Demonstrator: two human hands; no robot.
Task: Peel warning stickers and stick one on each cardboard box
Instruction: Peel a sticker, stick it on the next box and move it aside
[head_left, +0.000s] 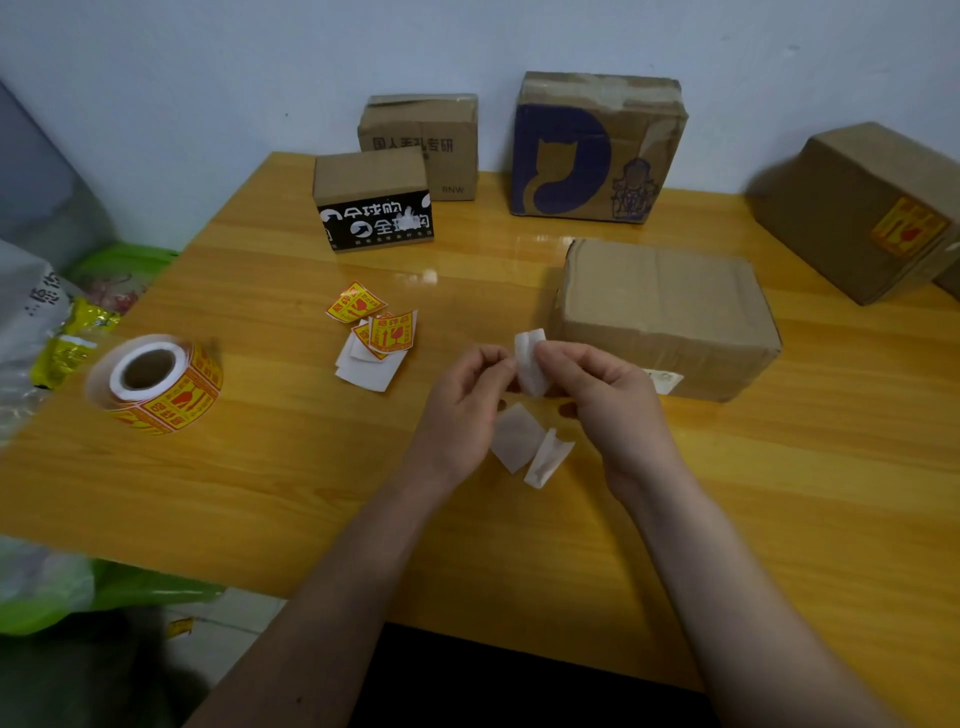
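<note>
I hold a small white piece of sticker paper (531, 358) up in front of me with both hands. My left hand (460, 415) pinches its left edge with my fingers curled, and my right hand (605, 400) pinches its right edge the same way. I see only the white side, so I cannot tell what is printed on the other side.

Under my hands, two white scraps of backing paper (530, 449) lie on the shiny yellow wooden table (260, 467).

On the left side of the table lies the roll of yellow and red warning stickers (156, 383), on its side, with its white round hole facing me. In the middle of the table is a little pile of loose yellow and red stickers and white paper bits (371, 335).

Just behind my right hand lies a plain brown cardboard box (665, 312), flat on the table. Far to the right stands a big brown cardboard box (852, 208) that already has a yellow and red sticker on its side (909, 226). At the back, by the pale wall (208, 78), there are three more: a small brown box with a black band and white letters (374, 200), a brown box with dark letters (426, 140) right behind it, and a brown box with a blue cat picture (597, 148).

Green and clear plastic bags (47, 322) sit past the left edge of the table.
</note>
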